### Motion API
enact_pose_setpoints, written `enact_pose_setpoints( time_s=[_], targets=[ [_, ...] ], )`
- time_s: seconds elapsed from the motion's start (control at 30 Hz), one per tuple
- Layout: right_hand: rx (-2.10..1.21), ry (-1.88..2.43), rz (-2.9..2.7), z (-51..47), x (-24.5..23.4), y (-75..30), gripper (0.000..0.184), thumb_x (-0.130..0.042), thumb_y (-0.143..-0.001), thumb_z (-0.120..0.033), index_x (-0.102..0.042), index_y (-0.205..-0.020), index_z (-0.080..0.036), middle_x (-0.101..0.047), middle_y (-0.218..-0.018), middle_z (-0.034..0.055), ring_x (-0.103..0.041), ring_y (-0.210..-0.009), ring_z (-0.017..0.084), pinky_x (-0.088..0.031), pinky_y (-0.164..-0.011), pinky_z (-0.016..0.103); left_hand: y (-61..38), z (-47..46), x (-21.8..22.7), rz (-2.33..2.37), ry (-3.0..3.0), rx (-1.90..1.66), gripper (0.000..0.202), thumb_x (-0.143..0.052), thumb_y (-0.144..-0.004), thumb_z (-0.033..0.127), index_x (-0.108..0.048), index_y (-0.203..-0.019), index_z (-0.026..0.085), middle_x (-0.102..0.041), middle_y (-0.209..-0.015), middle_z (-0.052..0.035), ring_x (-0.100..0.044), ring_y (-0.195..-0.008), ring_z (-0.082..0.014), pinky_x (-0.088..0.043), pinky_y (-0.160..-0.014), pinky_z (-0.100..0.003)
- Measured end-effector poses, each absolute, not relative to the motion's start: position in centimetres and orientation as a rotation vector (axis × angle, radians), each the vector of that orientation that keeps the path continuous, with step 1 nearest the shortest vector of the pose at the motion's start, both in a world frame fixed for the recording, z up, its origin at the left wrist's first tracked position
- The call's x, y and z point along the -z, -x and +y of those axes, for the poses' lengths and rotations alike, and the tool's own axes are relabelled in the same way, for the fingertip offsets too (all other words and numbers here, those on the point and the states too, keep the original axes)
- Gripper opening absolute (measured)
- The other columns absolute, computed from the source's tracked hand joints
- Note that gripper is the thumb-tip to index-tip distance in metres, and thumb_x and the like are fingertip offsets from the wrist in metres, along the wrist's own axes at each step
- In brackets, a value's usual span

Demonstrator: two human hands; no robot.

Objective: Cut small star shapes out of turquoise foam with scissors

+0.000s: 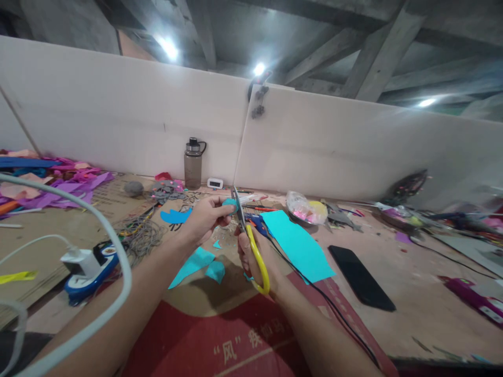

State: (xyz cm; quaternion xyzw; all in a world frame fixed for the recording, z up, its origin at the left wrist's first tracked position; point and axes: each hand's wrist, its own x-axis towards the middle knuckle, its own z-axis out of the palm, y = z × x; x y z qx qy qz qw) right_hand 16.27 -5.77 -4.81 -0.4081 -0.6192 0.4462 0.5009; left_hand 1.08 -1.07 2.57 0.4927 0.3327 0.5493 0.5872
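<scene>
Head view: two hands at work above one printed cardboard sheet (pixel 184 335). Legible on its red area are the character “风”, in quotation marks, and beside it 疾如马; other print at the left is too small to read. The left hand (pixel 204 217) pinches one turquoise scrap (pixel 229 202) between thumb and fingers. The right hand (pixel 245 251) is curled round the handles of one pair of yellow-handled scissors (pixel 259 260), the blades pointing up just beside the scrap; whether they touch it cannot be told. Below lie three clearly visible turquoise offcuts (pixel 194 264): two larger, one small. Right of the hands lie one large turquoise sheet (pixel 301 248) and one black phone (pixel 361 277). One bottle (pixel 193 170) stands near the white partition (pixel 118 115), with one small digital display (pixel 215 183), unreadable, beside it.
</scene>
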Motion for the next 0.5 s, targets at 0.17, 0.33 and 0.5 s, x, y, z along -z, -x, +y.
enact_pose_setpoints(
  time_s=[0.17,0.33,0.5],
  targets=[
    [-1.193,1.037,-1.398,-5.9,4.6,-15.9,0.062,-0.055,-0.084,-0.084,-0.049,-0.091,-0.023,-0.045,-0.064,-0.0075,-0.035,-0.038,0.005,-0.032,-0.034,0.020,-0.9,-0.6,-2.3,0.793,-1.167,-1.281,0.030,-0.088,-0.052,0.026,-0.063,-0.064,0.014,-0.054,-0.055,0.0044,-0.047,-0.046,-0.0054,-0.032,-0.046,-0.018],
    [-1.268,1.012,-1.289,-5.8,3.7,-15.9,0.058,-0.059,-0.084,-0.079,-0.048,-0.094,-0.023,-0.044,-0.061,-0.0096,-0.034,-0.037,0.005,-0.033,-0.033,0.018,-0.4,0.1,-1.6,0.849,-1.200,-1.311,0.032,-0.087,-0.053,0.027,-0.056,-0.057,0.016,-0.049,-0.050,0.0052,-0.040,-0.046,-0.0049,-0.028,-0.047,-0.019],
    [-1.185,0.935,-1.327,-5.3,3.8,-16.2,0.053,-0.061,-0.086,-0.074,-0.050,-0.094,-0.023,-0.044,-0.061,-0.0092,-0.036,-0.038,0.006,-0.034,-0.036,0.018,0.0,1.1,-0.8,0.846,-1.222,-1.361,0.030,-0.086,-0.055,0.029,-0.059,-0.060,0.016,-0.053,-0.053,0.0029,-0.041,-0.050,-0.0065,-0.029,-0.049,-0.020]
  ],
)
